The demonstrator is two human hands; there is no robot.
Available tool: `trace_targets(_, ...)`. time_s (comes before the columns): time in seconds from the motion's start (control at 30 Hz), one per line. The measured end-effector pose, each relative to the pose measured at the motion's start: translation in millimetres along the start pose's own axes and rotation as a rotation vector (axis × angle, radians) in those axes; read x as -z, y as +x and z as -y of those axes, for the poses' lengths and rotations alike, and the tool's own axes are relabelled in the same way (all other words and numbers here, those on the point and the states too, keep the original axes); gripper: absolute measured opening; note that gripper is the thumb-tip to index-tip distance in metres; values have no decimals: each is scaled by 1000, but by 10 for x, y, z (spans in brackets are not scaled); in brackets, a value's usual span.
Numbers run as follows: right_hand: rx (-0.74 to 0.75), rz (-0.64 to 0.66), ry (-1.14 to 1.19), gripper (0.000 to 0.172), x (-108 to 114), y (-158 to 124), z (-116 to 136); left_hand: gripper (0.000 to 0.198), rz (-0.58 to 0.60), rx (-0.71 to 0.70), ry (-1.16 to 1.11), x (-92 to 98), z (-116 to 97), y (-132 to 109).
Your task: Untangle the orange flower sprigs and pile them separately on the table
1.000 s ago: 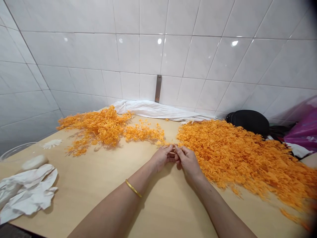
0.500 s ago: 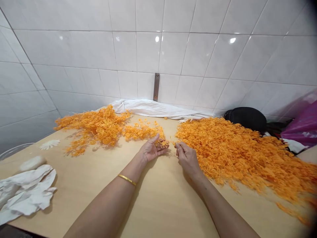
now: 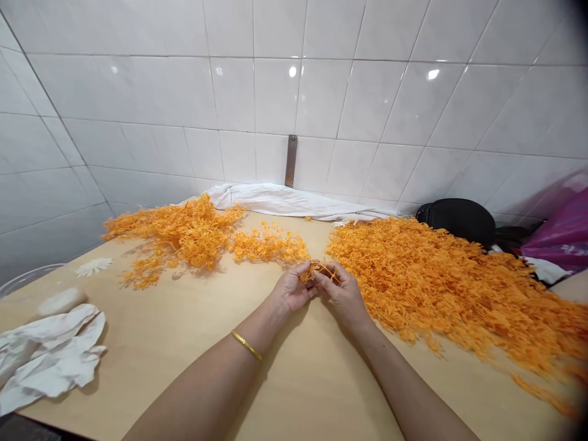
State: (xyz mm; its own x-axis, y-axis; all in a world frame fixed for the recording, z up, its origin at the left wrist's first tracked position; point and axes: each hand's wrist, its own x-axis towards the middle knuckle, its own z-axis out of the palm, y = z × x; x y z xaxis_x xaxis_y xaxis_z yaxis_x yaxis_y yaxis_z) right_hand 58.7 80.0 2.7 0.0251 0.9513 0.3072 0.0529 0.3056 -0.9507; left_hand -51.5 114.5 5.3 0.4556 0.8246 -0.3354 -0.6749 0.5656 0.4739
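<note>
Both hands meet over the middle of the table. My left hand is closed on a small orange artificial flower sprig, thumb on top. From the right, my right hand pinches the thin orange stem of a piece against that sprig; its fingertips partly hide the joint. Just beyond the left hand lies a row of orange flower sprigs, which runs into a taller heap of orange sprigs. Beside the right hand spreads a wide pile of loose orange pieces.
A crumpled white cloth and a pale rounded object lie at the left, near a white flower. White fabric runs along the tiled wall. A black case and a purple bag stand at the right.
My hands have come together. The left hand has moved right and closed its fingers around the sprig, and the right hand has brought its stem in against it.
</note>
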Motion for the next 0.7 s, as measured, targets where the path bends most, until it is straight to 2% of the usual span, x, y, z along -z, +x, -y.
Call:
trace_targets(0.13, -94, -115, 201, 16, -63, 2, -49, 6, -25, -18, 13, -2, 32, 10)
trace_targets(0.23, -165, -174, 307, 17, -80, 4, -23, 7, -36, -34, 19, -2, 18, 16)
trace_targets(0.4, -207, -252, 360, 16, -48, 23, 17, 8, -35, -44, 27, -4, -31, -6)
trace_targets(0.57, -246, -189, 313, 18, -3, 31, -15, 5, -46, -14, 16, 3, -83, -36)
trace_targets(0.7, -161, -91, 70, 21, -11, -11, 7, 6, -49, -72, 35, 22, -128, -2)
